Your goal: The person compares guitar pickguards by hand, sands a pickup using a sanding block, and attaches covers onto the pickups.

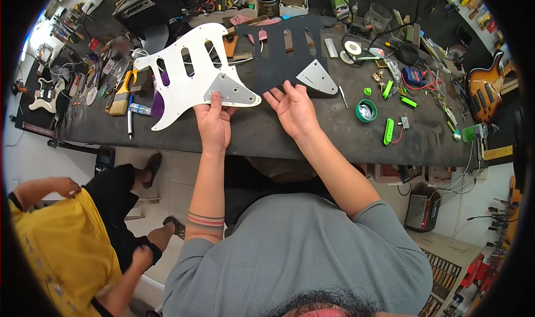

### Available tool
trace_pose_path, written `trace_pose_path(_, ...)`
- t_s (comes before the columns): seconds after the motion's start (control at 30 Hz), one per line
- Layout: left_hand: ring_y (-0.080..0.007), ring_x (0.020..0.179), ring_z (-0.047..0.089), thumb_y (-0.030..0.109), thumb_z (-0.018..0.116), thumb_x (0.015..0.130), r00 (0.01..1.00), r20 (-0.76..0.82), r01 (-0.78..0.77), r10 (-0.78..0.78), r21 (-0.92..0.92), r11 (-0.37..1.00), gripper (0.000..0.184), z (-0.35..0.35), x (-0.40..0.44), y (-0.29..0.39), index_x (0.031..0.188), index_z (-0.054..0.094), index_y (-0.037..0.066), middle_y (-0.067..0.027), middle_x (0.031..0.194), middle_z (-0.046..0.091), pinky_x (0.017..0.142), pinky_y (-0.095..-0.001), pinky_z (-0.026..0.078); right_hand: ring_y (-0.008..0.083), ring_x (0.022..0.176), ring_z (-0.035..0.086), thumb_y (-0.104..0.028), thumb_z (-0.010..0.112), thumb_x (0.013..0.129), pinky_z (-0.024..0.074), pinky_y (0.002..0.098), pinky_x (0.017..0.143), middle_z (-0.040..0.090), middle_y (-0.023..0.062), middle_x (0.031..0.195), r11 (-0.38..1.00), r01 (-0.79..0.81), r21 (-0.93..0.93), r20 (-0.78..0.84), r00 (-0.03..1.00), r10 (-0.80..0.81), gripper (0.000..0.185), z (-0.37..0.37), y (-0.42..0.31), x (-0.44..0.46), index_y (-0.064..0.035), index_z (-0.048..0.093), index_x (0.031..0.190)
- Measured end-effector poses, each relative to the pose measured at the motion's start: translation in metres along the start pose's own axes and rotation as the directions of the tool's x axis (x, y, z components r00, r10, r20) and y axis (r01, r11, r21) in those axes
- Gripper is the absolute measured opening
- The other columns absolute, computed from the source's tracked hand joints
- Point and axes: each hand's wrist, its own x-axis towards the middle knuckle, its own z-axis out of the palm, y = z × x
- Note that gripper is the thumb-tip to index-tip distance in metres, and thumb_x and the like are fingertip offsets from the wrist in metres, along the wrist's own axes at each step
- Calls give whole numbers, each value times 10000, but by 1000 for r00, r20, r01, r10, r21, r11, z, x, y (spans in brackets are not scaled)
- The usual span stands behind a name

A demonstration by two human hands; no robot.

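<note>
My left hand (214,125) holds a white pickguard (184,86) by its lower right part, thumb on top. A grey metal plate (228,88) lies against that pickguard under the thumb. A black pickguard (281,55) is beside it on the right, with a similar silver plate (319,77) on its lower right part. At the black pickguard's lower edge is my right hand (292,108), palm up, with the thumb and fingers at the edge. Its fingertips are partly hidden there.
Right of the hands lie a green bowl (366,111), bright green pickup covers (388,131), a solder spool (352,50) and a blue multimeter (413,77). A brush (120,101) lies left. A person in a yellow shirt (67,239) is at the lower left.
</note>
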Motion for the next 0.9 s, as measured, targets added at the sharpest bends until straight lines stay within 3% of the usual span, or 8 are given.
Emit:
trace_pose_path(0.2,-251,1239,721,140,510,1187,1000,0,5,-5,6,1000,376,1,-1,0,1546,404,109,-127,1460,620,980,-473,685,251,1121,693,-106,528,1168,603,547,1088,610,34,1230,1000,2,4,3,1000,-2,91,-4,1,1,-122,469,1235)
trace_pose_path(0.3,-346,1293,705,146,495,1188,1000,-8,-11,11,25,1000,417,-5,-1,-3,1584,374,96,-174,1518,585,1011,-531,675,250,1116,697,-104,533,1166,606,547,1083,610,29,1222,1000,2,9,-2,1000,-2,92,-3,1,1,-122,466,1226)
trace_pose_path(0.4,-254,1233,724,135,512,1185,1000,-23,-17,18,18,1000,387,1,-2,-1,1553,398,99,-132,1459,619,972,-468,686,269,1127,690,-109,550,1162,581,568,1116,613,40,1198,1000,2,13,-6,1000,-1,101,0,0,0,-118,449,1169)
trace_pose_path(0.8,-248,1245,714,107,531,1174,1000,-21,-16,17,16,1000,398,3,-3,1,1555,415,104,-127,1474,622,986,-454,672,255,1108,702,-109,569,1154,604,544,1075,626,32,1205,1000,9,22,-6,1000,-9,112,0,0,-1,-121,459,1161)
trace_pose_path(0.9,-276,1300,692,105,527,1173,1000,-23,-2,3,39,999,457,-5,-1,-2,1604,375,123,-134,1527,591,1027,-502,663,251,1123,695,-109,570,1154,596,542,1088,627,28,1200,1000,6,22,-4,1000,-6,113,-3,1,1,-122,458,1149)
